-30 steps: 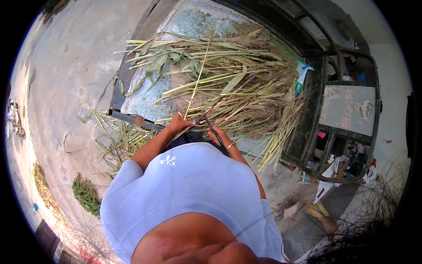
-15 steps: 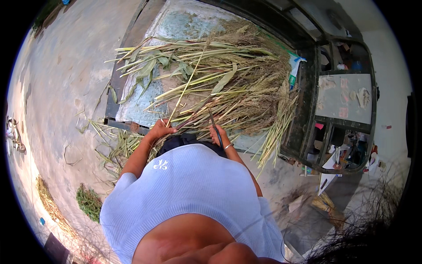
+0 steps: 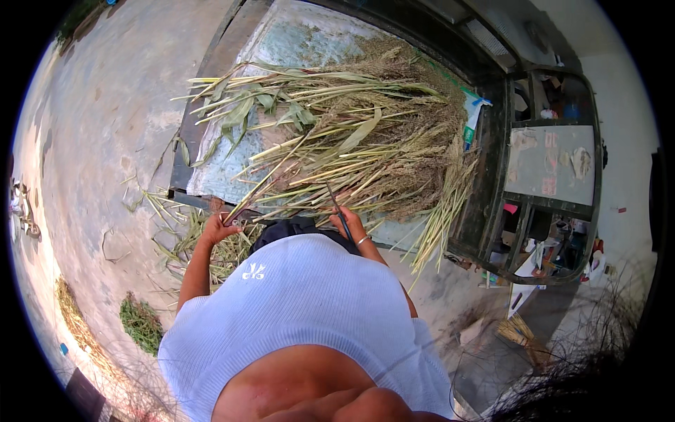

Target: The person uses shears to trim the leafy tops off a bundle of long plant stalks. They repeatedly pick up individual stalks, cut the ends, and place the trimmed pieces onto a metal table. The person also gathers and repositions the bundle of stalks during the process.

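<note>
My left hand (image 3: 220, 229) is closed around the lower end of a long grain stalk (image 3: 259, 188) at the bed's near left corner. The stalk slants up and to the right over the others, its seed head lying among the pile. In my right hand (image 3: 350, 226) is a slim dark knife (image 3: 336, 204), its narrow blade pointing up and away over the pile's near edge. A large pile of cut stalks (image 3: 337, 151) lies in front of me, pale stems to the left and brown seed heads to the right. The knife and the held stalk are apart.
The pile rests on a pale sheet (image 3: 295, 35) on a dark-framed flat bed. A framed cab-like structure (image 3: 552, 162) stands to the right. Cut stalks and leaves (image 3: 190, 235) litter the floor to the left; a green plant heap (image 3: 140, 323) lies farther back.
My left hand has moved left and slightly down, drawing the stalk with it, so the seed head now reaches less far up across the pile. My right hand shifted slightly with the knife.
</note>
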Demonstrator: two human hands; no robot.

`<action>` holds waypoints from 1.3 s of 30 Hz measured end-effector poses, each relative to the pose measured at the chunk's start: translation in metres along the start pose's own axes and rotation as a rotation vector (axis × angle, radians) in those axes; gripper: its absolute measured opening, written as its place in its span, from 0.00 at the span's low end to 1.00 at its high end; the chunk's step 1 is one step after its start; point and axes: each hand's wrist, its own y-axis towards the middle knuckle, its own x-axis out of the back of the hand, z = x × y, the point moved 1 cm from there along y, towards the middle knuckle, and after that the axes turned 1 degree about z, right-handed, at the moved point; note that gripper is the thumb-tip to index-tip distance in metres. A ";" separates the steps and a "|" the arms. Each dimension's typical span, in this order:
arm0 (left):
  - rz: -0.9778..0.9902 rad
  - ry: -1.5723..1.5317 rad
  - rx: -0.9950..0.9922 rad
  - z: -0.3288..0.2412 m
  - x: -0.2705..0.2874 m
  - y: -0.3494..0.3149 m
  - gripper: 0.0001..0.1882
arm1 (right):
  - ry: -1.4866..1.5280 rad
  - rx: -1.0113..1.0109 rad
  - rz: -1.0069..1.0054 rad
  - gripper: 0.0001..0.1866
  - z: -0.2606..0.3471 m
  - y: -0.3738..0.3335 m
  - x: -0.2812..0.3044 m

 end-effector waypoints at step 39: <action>0.244 -0.226 0.015 -0.103 -0.063 0.085 0.13 | 0.129 0.153 0.257 0.18 0.015 0.010 0.001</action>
